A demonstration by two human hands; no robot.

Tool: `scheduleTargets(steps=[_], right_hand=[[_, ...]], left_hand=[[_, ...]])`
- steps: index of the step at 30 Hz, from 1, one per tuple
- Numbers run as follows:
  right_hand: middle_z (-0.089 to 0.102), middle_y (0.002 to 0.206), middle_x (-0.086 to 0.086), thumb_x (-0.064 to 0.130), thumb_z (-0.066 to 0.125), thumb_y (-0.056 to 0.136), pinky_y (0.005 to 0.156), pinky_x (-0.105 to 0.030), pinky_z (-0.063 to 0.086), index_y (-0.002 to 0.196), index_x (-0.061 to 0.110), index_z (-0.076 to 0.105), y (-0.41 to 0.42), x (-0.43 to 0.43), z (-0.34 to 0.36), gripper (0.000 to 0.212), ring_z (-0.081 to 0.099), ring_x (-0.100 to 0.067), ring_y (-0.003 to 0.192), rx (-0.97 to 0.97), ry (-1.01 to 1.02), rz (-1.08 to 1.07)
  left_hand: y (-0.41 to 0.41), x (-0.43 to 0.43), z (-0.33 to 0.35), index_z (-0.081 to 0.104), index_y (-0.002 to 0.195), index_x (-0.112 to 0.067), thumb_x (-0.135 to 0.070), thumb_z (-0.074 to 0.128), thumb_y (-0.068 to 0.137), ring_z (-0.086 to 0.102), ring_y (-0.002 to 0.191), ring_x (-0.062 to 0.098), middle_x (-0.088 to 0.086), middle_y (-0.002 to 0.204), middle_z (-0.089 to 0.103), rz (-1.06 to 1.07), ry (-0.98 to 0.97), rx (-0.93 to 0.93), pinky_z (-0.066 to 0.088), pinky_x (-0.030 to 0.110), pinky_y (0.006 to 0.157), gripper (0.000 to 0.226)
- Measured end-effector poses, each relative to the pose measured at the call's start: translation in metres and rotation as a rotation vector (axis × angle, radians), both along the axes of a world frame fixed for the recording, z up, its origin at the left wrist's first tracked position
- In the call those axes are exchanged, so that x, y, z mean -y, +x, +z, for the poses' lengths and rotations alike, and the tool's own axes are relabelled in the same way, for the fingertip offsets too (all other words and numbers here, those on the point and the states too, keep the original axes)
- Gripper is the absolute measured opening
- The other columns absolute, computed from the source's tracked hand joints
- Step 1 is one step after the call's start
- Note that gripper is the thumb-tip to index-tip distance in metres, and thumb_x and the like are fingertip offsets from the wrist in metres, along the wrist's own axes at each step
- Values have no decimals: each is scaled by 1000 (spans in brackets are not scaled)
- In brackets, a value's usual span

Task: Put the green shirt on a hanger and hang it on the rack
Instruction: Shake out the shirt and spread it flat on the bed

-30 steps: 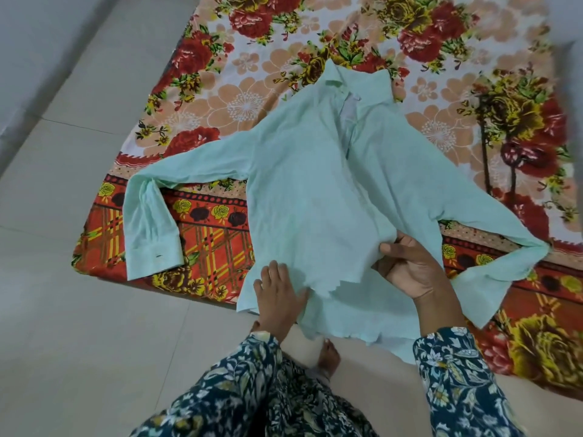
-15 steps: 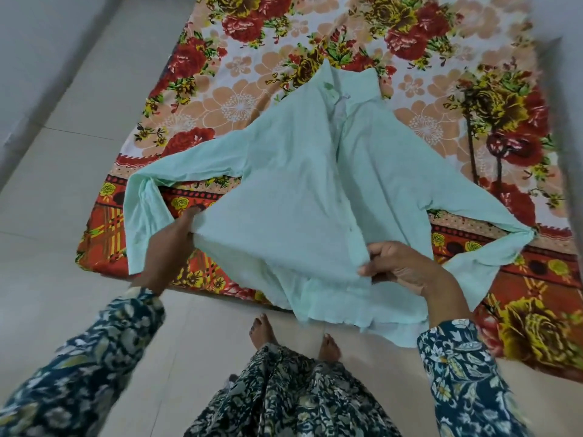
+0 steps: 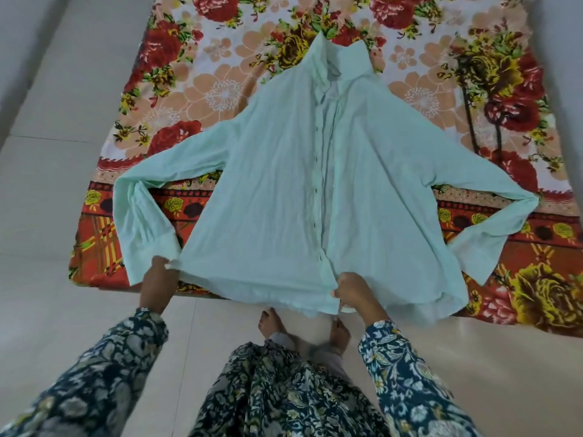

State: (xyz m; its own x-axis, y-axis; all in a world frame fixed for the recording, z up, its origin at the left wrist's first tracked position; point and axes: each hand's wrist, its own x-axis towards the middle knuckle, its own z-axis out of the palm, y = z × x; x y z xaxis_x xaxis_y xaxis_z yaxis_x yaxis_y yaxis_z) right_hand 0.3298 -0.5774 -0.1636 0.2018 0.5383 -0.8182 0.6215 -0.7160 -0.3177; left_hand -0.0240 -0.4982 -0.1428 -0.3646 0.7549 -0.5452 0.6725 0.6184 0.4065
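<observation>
A room in a home, we think.
We see a floral sheet [image 3: 220, 89] spread on a pale tiled floor [image 3: 47, 200] (bare feet [image 3: 271, 323] at its edge).

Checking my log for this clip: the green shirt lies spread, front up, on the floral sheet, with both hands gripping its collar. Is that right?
Not quite. The head view shows the left hand and right hand gripping the bottom hem of the green shirt, not its collar, which lies at the far end. The rest holds.
</observation>
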Motion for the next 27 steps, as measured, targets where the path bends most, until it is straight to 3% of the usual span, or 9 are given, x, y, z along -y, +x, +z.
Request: scheduleTargets(steps=[2, 5, 8, 12, 15, 18, 22, 24, 27], right_hand=[[65, 105, -23, 5, 58, 81, 78, -37, 49, 91, -4, 59, -3, 3, -2, 14, 63, -34, 96, 37, 22, -31], [66, 105, -23, 6, 59, 82, 77, -34, 48, 90, 0, 59, -3, 5, -3, 10, 63, -30, 92, 40, 17, -77], [65, 97, -24, 5, 63, 81, 85, -42, 54, 69, 6, 52, 0, 5, -4, 17, 66, -35, 94, -10, 6, -157], [56, 76, -15, 2, 65, 79, 82, -44, 53, 57, 11, 41, 5, 12, -1, 34, 63, -32, 82, -15, -11, -238], [51, 67, -11, 0, 66, 79, 75, -42, 53, 56, 11, 41, 3, 17, 0, 35, 57, -27, 76, -44, -20, -275], [51, 66, -10, 1, 66, 79, 60, -32, 45, 60, 9, 45, -3, 18, 2, 29, 53, -22, 65, -104, -21, -303], [56, 75, -8, 17, 66, 82, 57, -23, 37, 82, 5, 56, -2, 12, 5, 15, 52, -19, 69, -168, 105, -453], [58, 77, -8, 23, 62, 86, 55, -21, 36, 85, 5, 58, -2, 3, 7, 18, 51, -17, 67, -220, 144, -536], [56, 81, -10, 27, 60, 87, 54, -23, 34, 83, 7, 57, -5, -14, 4, 21, 49, -19, 68, -256, 137, -625]], left_hand=[[16, 5, -2, 48, 120, 12, 0, 39, 93, 49, 69, 19, 23, 116, 56, 288, -15, 340, 44, 18, 60, 31], [28, 9, -15, 55, 108, 2, 2, 41, 90, 50, 67, 17, 11, 91, 57, 604, -119, 685, 44, 24, 56, 22], [21, 9, -26, 55, 76, -5, 1, 45, 87, 52, 72, 26, 11, 75, 53, 419, -132, 433, 46, 34, 62, 16], [-9, 17, -23, 55, 76, 7, 5, 48, 81, 50, 76, 32, 24, 77, 55, 8, 52, -46, 36, 39, 67, 9], [-15, 17, -23, 48, 72, 3, 11, 43, 78, 47, 74, 30, 21, 73, 51, -161, 23, -72, 31, 36, 63, 11], [-3, 11, -20, 50, 84, 6, 5, 44, 80, 48, 80, 33, 29, 92, 57, -143, -50, -89, 37, 38, 69, 7], [36, 6, -7, 43, 120, 5, -10, 58, 76, 39, 120, 41, 24, 129, 42, -156, -64, -383, 37, 52, 96, 48], [60, 6, -5, 40, 126, 0, -9, 58, 72, 30, 130, 39, 20, 141, 35, -339, 28, -452, 31, 53, 101, 58], [86, 4, -16, 54, 115, 0, -5, 57, 70, 46, 118, 40, 20, 128, 50, -731, 174, -419, 41, 51, 93, 45]])
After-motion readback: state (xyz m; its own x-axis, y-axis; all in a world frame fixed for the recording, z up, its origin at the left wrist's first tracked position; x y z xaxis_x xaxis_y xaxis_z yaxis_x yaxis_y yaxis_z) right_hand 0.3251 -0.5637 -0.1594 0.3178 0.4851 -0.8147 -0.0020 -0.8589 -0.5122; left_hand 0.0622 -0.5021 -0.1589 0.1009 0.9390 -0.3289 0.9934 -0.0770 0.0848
